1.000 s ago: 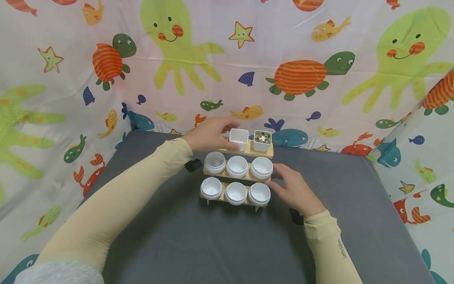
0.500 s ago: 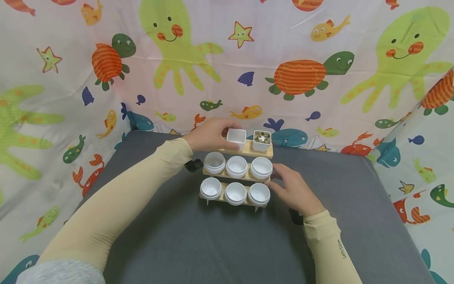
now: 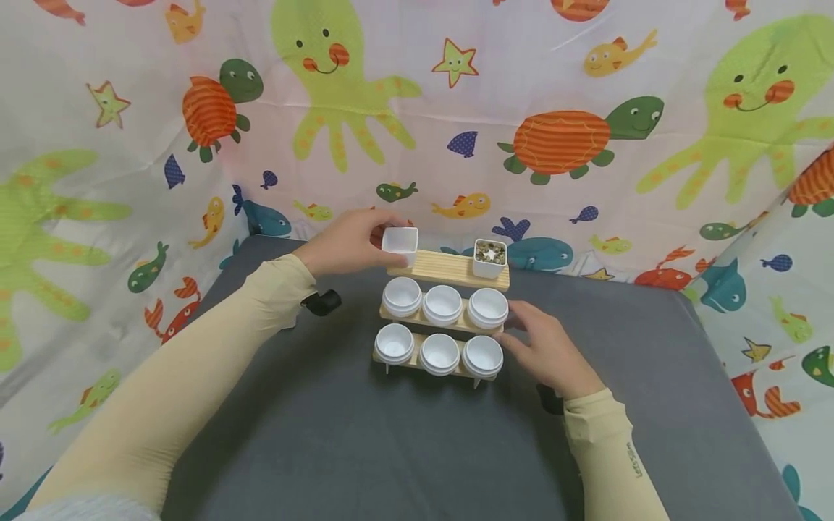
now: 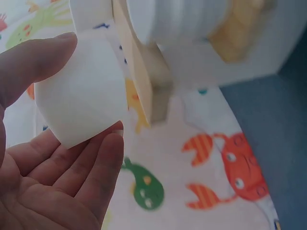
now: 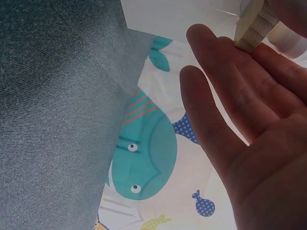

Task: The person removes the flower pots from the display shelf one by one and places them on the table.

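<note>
In the head view my left hand (image 3: 345,242) grips a small white square pot (image 3: 400,244) at the left end of the stand's top shelf (image 3: 443,266). The left wrist view shows the thumb on one side of the pot and fingertips (image 4: 111,148) along the other, with the pot beside the shelf's wooden end. My right hand (image 3: 550,354) holds the right end of the stand's middle shelf (image 5: 254,31), thumb on one side and fingers on the other. A second square pot (image 3: 490,258), filled with brownish bits and a white star, stands on the top shelf's right end.
Three round white cups (image 3: 443,305) line the middle shelf, and three more cups (image 3: 439,354) the lowest one. The stand rests on a grey cloth-covered table (image 3: 378,449). A curtain (image 3: 417,108) printed with sea animals hangs behind and at both sides.
My left hand has moved the square pot leftward along the top shelf, away from the filled pot, baring the wood between. My right hand keeps its place on the stand. The head view has shifted slightly.
</note>
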`<state>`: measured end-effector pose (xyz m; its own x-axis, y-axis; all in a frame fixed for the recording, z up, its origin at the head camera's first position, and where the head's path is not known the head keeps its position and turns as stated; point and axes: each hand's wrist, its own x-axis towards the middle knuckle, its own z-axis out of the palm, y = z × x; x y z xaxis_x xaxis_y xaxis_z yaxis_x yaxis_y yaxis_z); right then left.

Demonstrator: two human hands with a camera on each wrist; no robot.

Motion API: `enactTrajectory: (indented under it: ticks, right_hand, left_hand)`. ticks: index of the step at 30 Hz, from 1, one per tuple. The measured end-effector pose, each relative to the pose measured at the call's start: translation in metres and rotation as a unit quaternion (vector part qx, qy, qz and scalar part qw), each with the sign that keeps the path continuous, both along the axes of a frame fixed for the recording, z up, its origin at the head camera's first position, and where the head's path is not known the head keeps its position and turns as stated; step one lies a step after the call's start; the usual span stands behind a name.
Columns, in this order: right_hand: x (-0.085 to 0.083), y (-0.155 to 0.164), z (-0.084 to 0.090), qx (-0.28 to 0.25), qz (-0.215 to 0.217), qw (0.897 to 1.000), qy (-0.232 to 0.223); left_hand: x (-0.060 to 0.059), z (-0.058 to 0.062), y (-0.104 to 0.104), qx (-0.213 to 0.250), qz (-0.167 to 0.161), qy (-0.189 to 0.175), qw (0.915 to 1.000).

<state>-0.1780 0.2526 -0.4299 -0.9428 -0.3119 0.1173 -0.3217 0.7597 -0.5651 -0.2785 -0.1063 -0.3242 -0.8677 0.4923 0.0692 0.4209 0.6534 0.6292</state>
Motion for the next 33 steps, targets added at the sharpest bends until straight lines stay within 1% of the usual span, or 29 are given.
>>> enactTrajectory:
  ticks: [4, 8, 13, 18, 22, 27, 30, 33]
  right_hand:
    - [0.0, 0.0, -0.002, -0.001, 0.003, 1.0, 0.001]
    - [0.0, -0.001, -0.001, 0.003, 0.0, 1.0, 0.0]
    - [0.002, 0.001, 0.0, 0.0, -0.002, 1.0, 0.003]
    - [0.002, 0.002, 0.0, -0.001, -0.004, 1.0, -0.002]
    - [0.002, 0.001, 0.001, 0.001, -0.006, 1.0, -0.007]
    - [0.001, 0.0, 0.001, 0.0, -0.005, 1.0, -0.009]
    - [0.001, 0.0, 0.001, -0.001, -0.005, 1.0, -0.012]
    - [0.001, -0.001, 0.0, -0.002, -0.004, 1.0, -0.015]
  left_hand:
    - [0.006, -0.004, -0.026, 0.008, 0.027, -0.014, 0.9995]
    - [0.012, -0.013, -0.05, 0.005, 0.053, -0.023, 0.9983]
    - [0.016, -0.031, -0.072, -0.007, 0.072, -0.039, 0.9966]
    - [0.019, -0.051, -0.088, -0.033, 0.095, -0.069, 0.9925]
    - [0.022, -0.067, -0.099, -0.05, 0.097, -0.076, 0.9911]
    - [0.026, -0.087, -0.112, -0.059, 0.1, -0.084, 0.9897]
    - [0.027, -0.098, -0.119, -0.066, 0.102, -0.087, 0.9888]
    - [0.028, -0.105, -0.123, -0.071, 0.1, -0.087, 0.9887]
